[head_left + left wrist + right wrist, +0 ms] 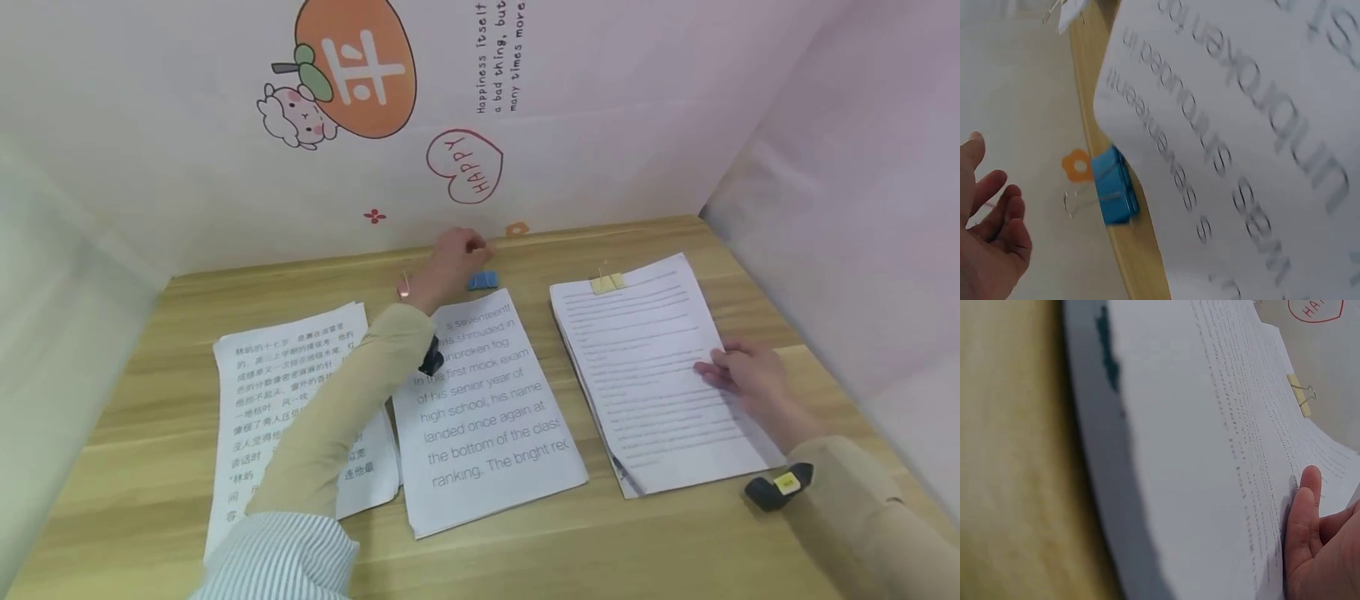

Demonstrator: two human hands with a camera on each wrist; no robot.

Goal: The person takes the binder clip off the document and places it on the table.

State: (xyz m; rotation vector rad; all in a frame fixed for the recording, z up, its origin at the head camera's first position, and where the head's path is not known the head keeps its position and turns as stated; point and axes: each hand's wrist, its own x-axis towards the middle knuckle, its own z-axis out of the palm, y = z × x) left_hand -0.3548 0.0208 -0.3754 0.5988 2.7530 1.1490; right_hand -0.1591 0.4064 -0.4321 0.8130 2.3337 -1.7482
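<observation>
My left hand (459, 258) hovers at the back of the table, just beyond a blue binder clip (482, 281). In the left wrist view the fingers of this hand (994, 231) are loosely bent with nothing between them, apart from the blue clip at the top edge of the middle stack of large English print (487, 417). My right hand (750, 383) rests at the right edge of the right-hand stack (645, 375), its fingers (1300, 519) fairly straight against the page. A yellow binder clip (607, 283) sits on that stack's top edge.
To the left lies a stack of Chinese print (285, 375), partly covered by my left sleeve. A pinkish clip (404, 288) shows beside my left wrist. A white wall hanging (585, 150) with cartoon prints rises behind the wooden table (525, 558).
</observation>
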